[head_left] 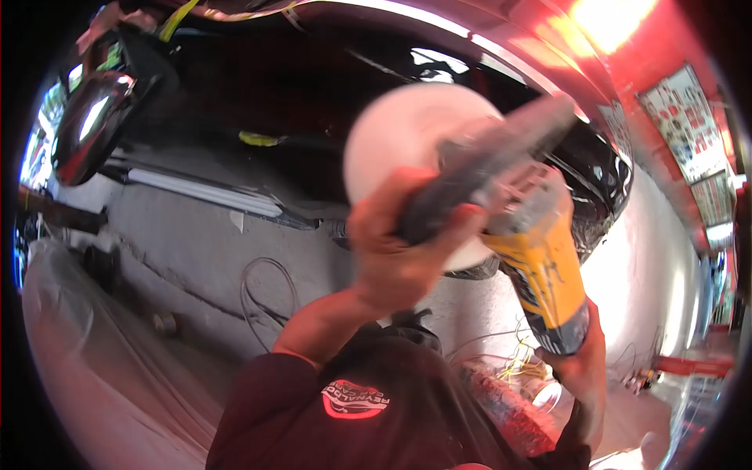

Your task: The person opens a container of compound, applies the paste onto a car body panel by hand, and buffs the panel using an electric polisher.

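A yellow-and-black polisher [544, 266] with a large round white pad [392, 133] is held between my two hands. My left hand [399, 243] is wrapped round the near end of its thick black handle [493, 160]. Round the rear end of the yellow body is my right hand [583, 337], with its fingers partly hidden by the tool. The pad lies over the glossy black car panel [274, 86]; I cannot tell whether it presses on it. Handle and pad are somewhat blurred.
A side mirror [90, 117] sticks out at the upper left. Yellow tape [258, 139] is on the panel. Plastic sheeting [102, 352] drapes something at the left. A looped cable [268, 294] lies on the floor, and a tin [540, 392] stands near my right arm.
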Demonstrator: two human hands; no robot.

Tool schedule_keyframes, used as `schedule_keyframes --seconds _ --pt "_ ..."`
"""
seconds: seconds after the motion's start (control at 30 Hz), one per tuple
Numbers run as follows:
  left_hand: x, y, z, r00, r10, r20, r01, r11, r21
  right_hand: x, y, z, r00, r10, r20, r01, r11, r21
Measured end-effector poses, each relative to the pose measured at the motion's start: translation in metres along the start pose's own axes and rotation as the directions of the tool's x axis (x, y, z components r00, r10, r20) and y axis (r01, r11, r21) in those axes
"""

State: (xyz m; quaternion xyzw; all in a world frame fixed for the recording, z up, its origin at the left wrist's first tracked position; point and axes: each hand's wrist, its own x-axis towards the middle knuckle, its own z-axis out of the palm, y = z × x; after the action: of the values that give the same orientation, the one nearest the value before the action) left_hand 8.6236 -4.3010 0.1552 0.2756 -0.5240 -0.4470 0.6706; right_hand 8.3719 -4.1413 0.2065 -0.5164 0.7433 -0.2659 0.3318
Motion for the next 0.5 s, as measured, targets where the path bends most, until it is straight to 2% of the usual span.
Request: schedule_keyframes --seconds 0.03,0.07,0.1,0.13,0.17,0.2,0.23,0.37,0.5 --pt "0.0 -0.008 -0.013 0.998 0.027 -0.047 -0.032 0.993 -0.111 0.006 -0.004 0.01 0.999 -0.045 0.01 0.045 0.999 -0.002" --pt "-0.001 -0.014 -0.031 0.996 0.063 -0.063 -0.069 0.994 -0.082 0.013 -0.005 0.018 0.993 -0.114 0.04 0.117 0.991 -0.06" --pt "0.001 -0.018 -0.049 0.993 0.109 -0.054 -0.116 0.983 -0.144 0.019 -0.004 0.027 0.983 -0.173 0.066 0.179 0.977 -0.115" --pt "0.001 -0.013 -0.058 0.991 0.094 -0.093 -0.11 0.977 -0.184 0.023 -0.008 0.038 0.989 -0.131 0.072 0.134 0.99 -0.038" --pt "0.006 -0.013 -0.075 0.984 0.178 -0.032 -0.18 0.973 -0.144 0.026 -0.01 0.05 0.992 -0.094 0.082 0.091 0.995 0.04" --pt "0.008 -0.016 -0.087 0.976 0.196 -0.093 -0.208 0.967 -0.145 0.03 -0.017 0.056 0.989 -0.084 0.122 0.084 0.996 0.007" --pt "0.012 -0.012 -0.097 0.974 0.222 -0.035 -0.224 0.969 -0.099 0.035 -0.022 0.061 0.981 -0.08 0.174 0.086 0.996 -0.026" --pt "0.013 -0.012 -0.101 0.96 0.276 -0.047 -0.277 0.961 -0.022 0.043 -0.015 0.074 0.971 -0.058 0.233 0.058 0.998 0.008" --pt "0.001 -0.019 -0.07 0.973 0.228 0.027 -0.225 0.97 -0.087 0.027 0.012 0.061 0.987 -0.065 0.144 0.052 0.994 0.095"
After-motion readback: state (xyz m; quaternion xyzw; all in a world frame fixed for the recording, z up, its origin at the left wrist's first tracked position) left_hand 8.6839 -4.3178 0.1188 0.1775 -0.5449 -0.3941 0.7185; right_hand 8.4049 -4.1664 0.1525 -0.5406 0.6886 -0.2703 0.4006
